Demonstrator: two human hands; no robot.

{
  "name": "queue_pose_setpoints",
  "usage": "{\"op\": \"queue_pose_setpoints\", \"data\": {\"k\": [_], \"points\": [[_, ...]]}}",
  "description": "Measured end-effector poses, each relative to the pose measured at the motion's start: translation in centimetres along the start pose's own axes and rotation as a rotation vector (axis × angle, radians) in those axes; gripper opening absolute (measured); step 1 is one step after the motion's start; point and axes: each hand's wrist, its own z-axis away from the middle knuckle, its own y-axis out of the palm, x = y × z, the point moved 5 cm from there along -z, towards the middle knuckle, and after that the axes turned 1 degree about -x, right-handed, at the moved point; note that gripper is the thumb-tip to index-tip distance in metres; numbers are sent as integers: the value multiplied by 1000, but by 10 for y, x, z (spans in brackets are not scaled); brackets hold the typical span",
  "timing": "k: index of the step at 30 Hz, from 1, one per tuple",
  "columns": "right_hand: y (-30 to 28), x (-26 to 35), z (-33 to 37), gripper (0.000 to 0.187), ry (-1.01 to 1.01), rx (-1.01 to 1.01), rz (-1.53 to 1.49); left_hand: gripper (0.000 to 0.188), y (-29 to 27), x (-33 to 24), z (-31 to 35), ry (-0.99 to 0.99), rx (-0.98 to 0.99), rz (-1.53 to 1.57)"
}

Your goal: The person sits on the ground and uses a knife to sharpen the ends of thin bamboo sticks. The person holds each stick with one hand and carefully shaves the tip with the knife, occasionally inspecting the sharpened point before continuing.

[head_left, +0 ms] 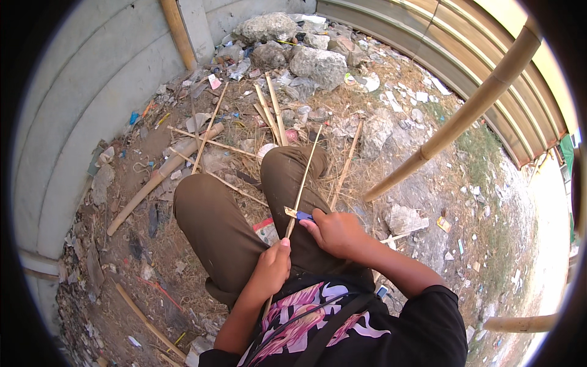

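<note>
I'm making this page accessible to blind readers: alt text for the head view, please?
A person in brown trousers, knees bent, holds a thin wooden stick in the left grip and, in the right grip, what looks like a blue knife across it. More sticks and rocks lie on littered ground beside a grey wall.

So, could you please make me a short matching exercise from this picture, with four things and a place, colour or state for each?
Things:
1. Left hand
2. Right hand
3. Trousers
4. Thick slanting bamboo pole

Descriptions:
A. In the upper right of the picture
B. Holding the blue tool
C. Brown
D. Gripping the lower part of the thin strip

Right pairs: 1-D, 2-B, 3-C, 4-A
</note>
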Motion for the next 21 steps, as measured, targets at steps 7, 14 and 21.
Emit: {"op": "queue_pose_setpoints", "data": {"k": [7, 14, 21], "points": [[-4, 13, 12, 49, -10, 147, -86, 40, -3, 6, 2, -65, 42, 116], [-2, 8, 2, 52, -39, 65, 1, 46, -2, 2, -2, -164, 108, 218], [0, -3, -16, 51, -13, -35, 80, 46, -2, -2, 0, -188, 92, 244]]}}
